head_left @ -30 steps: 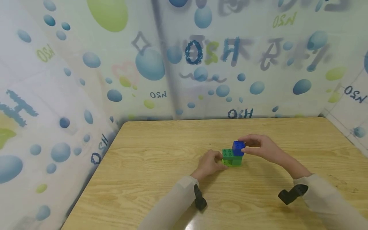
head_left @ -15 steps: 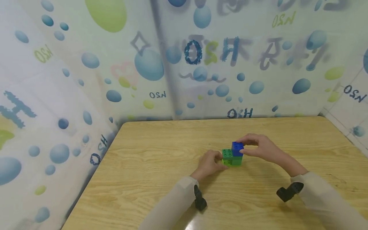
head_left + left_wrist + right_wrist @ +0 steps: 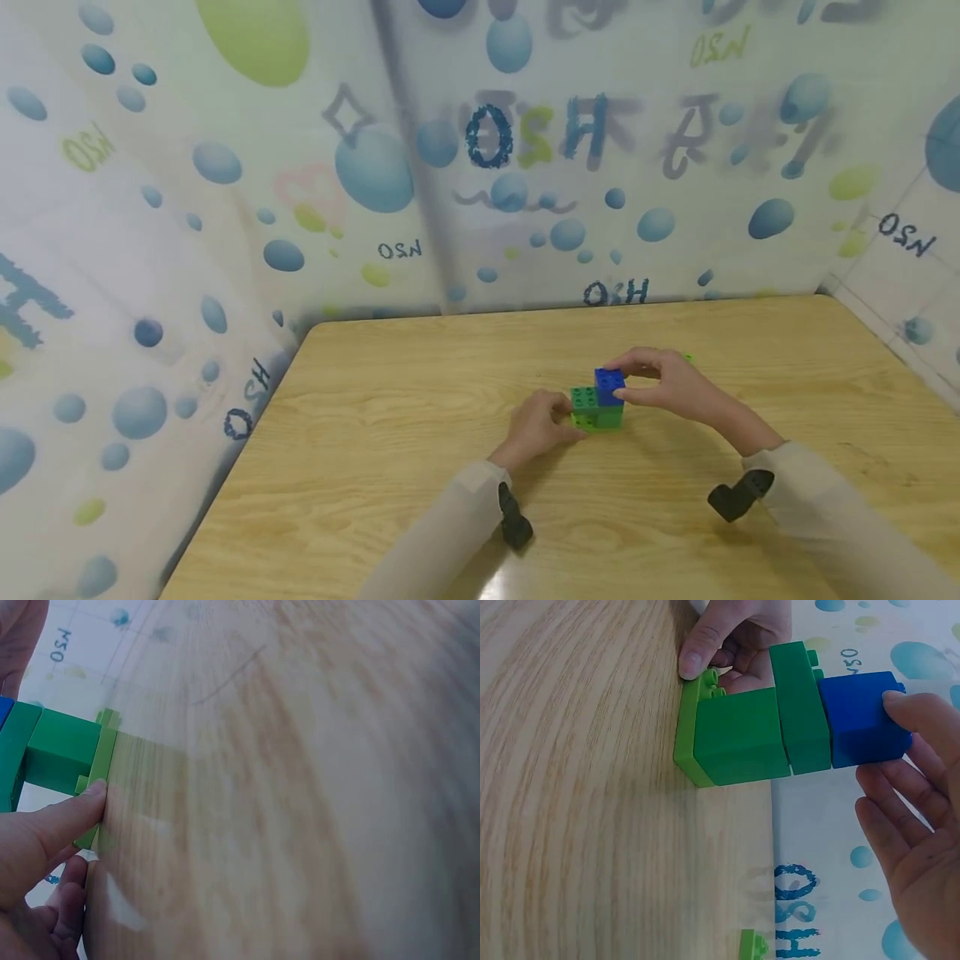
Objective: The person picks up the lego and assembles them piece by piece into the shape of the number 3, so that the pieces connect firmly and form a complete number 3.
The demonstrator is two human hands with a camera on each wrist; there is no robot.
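Observation:
My left hand [image 3: 536, 423] pinches the light green base brick [image 3: 684, 742] at the bottom of a small stack, its thumb on the near edge. On that base stands a green block [image 3: 739, 739], topped by a flatter green brick [image 3: 802, 712] that overhangs to the left. A blue brick [image 3: 862, 720] sits at the right end of the flat brick, its edge in line with the stack's right side. My right hand [image 3: 671, 383] holds the blue brick between thumb and fingers. In the left wrist view, only a corner of the blue brick [image 3: 4, 709] shows.
Another light green brick [image 3: 748, 945] lies farther back on the wooden table [image 3: 375, 450], mostly hidden behind my right hand in the head view. A printed wall covering [image 3: 450, 208] hangs behind the table's far edge.
The blue brick has shifted slightly left and down into line with the stack's right edge. My left hand keeps its hold. The head view has turned a little, and the far light green brick now shows.

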